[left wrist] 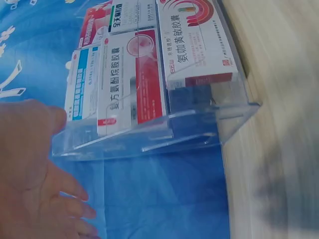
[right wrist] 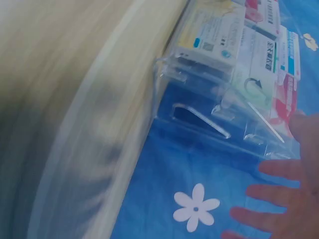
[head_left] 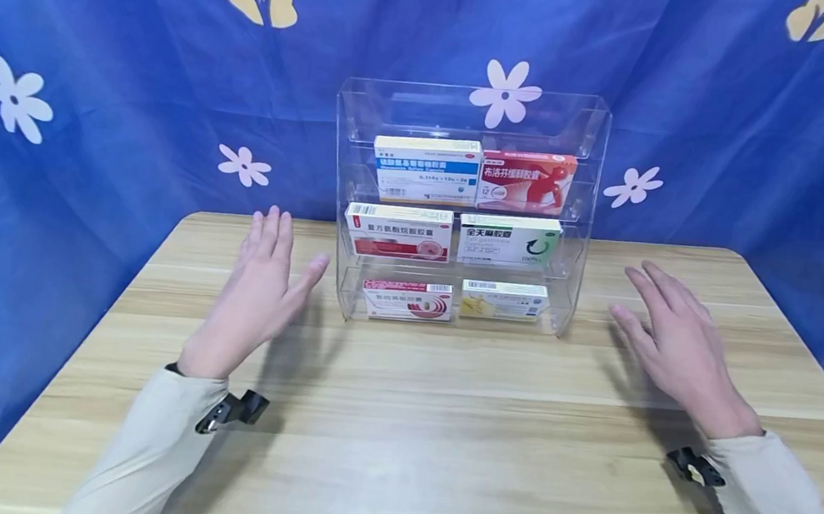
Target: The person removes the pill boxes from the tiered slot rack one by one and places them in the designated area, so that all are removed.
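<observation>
A clear acrylic rack (head_left: pixel 472 117) stands at the back of the table with medicine boxes on three tiers. On top are a blue-and-white box (head_left: pixel 427 173) and a red box (head_left: pixel 528 184). The middle tier bears a white-and-red box (head_left: pixel 401 235) and a white-and-green box (head_left: pixel 510 242). Below sit a white box with red rings (head_left: pixel 407 302) and a yellow-and-white box (head_left: pixel 504 302). My left hand (head_left: pixel 255 291) is held left of the rack, fingers straight and thumb apart, holding nothing. To the rack's right, my right hand (head_left: pixel 674 343) is likewise spread and holds nothing.
The wooden table (head_left: pixel 392 448) stretches from the rack towards me. Behind it and along both sides hangs a blue curtain (head_left: pixel 142 95) with white flowers and yellow trees. Each sleeved wrist wears a black camera mount (head_left: pixel 233 412).
</observation>
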`<action>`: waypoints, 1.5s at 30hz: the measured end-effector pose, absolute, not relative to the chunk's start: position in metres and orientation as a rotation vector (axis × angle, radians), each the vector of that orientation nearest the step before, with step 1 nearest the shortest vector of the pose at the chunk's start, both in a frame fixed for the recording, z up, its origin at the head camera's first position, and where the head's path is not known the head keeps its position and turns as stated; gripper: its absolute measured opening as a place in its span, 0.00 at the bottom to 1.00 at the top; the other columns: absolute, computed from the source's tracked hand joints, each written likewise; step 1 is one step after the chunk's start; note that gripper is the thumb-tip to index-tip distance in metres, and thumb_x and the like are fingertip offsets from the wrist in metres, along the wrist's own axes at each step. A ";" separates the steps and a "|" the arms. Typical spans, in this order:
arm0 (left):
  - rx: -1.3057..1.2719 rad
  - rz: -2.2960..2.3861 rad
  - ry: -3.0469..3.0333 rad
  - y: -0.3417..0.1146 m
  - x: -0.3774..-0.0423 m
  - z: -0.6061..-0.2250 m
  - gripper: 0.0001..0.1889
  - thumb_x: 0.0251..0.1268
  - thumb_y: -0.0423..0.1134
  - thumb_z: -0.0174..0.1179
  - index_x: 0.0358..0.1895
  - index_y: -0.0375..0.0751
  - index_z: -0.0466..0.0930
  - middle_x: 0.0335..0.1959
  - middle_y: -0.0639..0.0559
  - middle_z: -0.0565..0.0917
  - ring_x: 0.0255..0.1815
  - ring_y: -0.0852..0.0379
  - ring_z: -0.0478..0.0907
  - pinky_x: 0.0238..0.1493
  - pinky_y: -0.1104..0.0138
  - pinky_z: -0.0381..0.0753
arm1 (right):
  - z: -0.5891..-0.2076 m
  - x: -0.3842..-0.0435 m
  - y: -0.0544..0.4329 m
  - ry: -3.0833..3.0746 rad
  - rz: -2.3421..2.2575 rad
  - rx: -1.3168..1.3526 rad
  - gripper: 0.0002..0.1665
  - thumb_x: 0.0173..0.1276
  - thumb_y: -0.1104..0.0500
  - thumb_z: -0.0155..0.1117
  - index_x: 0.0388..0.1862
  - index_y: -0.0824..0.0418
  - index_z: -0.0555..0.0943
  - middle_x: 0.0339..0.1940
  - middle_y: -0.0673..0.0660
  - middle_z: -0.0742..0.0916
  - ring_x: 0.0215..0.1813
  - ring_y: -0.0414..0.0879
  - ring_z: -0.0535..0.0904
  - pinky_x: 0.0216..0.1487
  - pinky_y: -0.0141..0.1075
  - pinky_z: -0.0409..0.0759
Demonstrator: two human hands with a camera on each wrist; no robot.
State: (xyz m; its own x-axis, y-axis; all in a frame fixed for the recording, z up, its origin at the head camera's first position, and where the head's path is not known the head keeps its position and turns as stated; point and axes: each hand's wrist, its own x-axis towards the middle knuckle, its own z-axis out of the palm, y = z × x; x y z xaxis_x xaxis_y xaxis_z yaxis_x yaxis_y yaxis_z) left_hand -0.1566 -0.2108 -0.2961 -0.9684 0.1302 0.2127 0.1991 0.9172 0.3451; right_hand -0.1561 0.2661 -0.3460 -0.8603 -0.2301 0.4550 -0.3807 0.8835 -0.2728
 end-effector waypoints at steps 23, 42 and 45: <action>-0.317 -0.217 -2.819 -0.186 -0.193 -0.333 0.37 0.78 0.47 0.38 0.72 0.19 0.35 0.75 0.27 0.33 0.75 0.35 0.25 0.75 0.47 0.32 | -0.345 -0.170 0.198 -2.312 0.621 0.713 0.08 0.57 0.64 0.73 0.36 0.65 0.85 0.32 0.58 0.88 0.25 0.45 0.80 0.24 0.39 0.80; -0.267 -0.045 -2.757 -0.177 -0.193 -0.357 0.36 0.76 0.44 0.39 0.74 0.24 0.34 0.77 0.33 0.33 0.77 0.37 0.28 0.75 0.50 0.32 | -0.355 -0.187 0.167 -2.534 0.500 0.700 0.15 0.63 0.62 0.68 0.47 0.67 0.82 0.46 0.63 0.86 0.40 0.57 0.85 0.34 0.50 0.84; -0.273 -0.057 -2.759 -0.177 -0.193 -0.356 0.37 0.77 0.44 0.40 0.74 0.23 0.34 0.77 0.32 0.33 0.77 0.38 0.28 0.75 0.51 0.31 | -0.359 -0.189 0.168 -2.529 0.495 0.689 0.14 0.62 0.64 0.68 0.47 0.66 0.83 0.46 0.62 0.86 0.40 0.58 0.85 0.34 0.50 0.84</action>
